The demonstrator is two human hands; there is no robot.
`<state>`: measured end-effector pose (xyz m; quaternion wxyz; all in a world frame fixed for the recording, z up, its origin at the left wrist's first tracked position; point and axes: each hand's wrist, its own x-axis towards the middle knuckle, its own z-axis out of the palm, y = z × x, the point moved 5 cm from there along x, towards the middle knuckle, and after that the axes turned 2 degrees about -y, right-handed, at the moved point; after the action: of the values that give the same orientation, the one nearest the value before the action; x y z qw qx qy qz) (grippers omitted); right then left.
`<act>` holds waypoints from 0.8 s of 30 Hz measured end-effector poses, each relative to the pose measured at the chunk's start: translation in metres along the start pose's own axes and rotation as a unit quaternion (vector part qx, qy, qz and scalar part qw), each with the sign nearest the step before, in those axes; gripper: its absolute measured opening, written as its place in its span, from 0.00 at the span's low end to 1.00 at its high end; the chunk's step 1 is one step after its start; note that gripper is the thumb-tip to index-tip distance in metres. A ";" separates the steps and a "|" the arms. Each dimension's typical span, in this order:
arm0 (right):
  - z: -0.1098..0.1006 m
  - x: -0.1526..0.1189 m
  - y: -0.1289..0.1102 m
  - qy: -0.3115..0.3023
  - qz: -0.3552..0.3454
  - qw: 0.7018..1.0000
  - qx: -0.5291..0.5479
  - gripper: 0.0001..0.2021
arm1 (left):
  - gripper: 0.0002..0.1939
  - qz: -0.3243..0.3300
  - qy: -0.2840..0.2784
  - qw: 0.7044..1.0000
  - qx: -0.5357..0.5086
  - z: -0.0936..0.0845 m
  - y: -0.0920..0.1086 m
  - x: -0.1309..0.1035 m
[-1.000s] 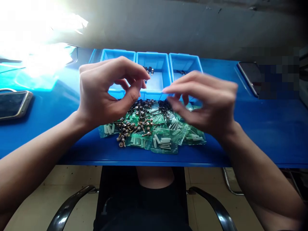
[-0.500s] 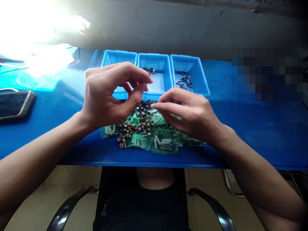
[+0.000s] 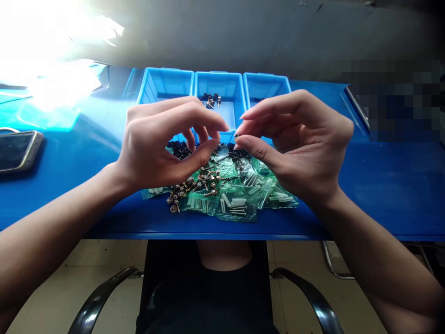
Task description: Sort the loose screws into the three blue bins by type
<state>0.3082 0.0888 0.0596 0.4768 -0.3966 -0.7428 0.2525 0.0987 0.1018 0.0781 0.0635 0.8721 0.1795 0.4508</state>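
Note:
My left hand [image 3: 170, 141] hovers above the left side of a pile of hardware. Its index finger arches free while the thumb meets the fingertips behind it; whatever lies between them is hidden. Facing it, my right hand [image 3: 302, 144] is curled, with a tiny dark piece at the thumb tip that looks like a black screw [image 3: 237, 135]. Under both hands lie black screws [image 3: 238, 155], brass-and-silver hex-head screws [image 3: 208, 178] and green-tinted plastic packets [image 3: 238, 208] with white wall plugs and screws inside.
Three blue bins stand behind the pile. The middle bin [image 3: 225, 111] contains several hex-head screws; the left bin [image 3: 167, 83] and right bin [image 3: 267, 83] are partly covered by my hands. A phone [image 3: 19, 150] lies at the left. The table's front edge [image 3: 208, 235] is close to me.
My right hand has risen from the pile and turned, its thumb now showing with the small dark piece. My left hand has shifted slightly right, its index finger lifting farther from the thumb.

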 end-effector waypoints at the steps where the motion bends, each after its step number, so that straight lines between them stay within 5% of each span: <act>1: 0.001 -0.001 0.000 0.006 0.000 1.000 0.005 0.12 | 0.11 0.002 -0.006 1.000 0.001 0.000 0.001 0.001; 9: 0.004 -0.004 -0.004 0.012 -0.017 0.999 0.038 0.08 | 0.06 -0.049 -0.043 0.998 0.026 0.001 0.004 -0.002; 17: 0.005 0.001 -0.020 -0.002 -0.035 0.998 0.056 0.09 | 0.06 -0.034 -0.038 0.998 0.046 0.007 -0.009 -0.003; 24: 0.006 0.003 -0.019 -0.024 -0.017 0.998 0.057 0.09 | 0.02 0.003 -0.049 0.997 0.063 0.006 0.003 -0.001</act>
<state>0.2954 0.0808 0.0736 0.4851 -0.3494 -0.7451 0.2957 0.1041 0.0990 0.0749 0.0157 0.8959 0.2019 0.3953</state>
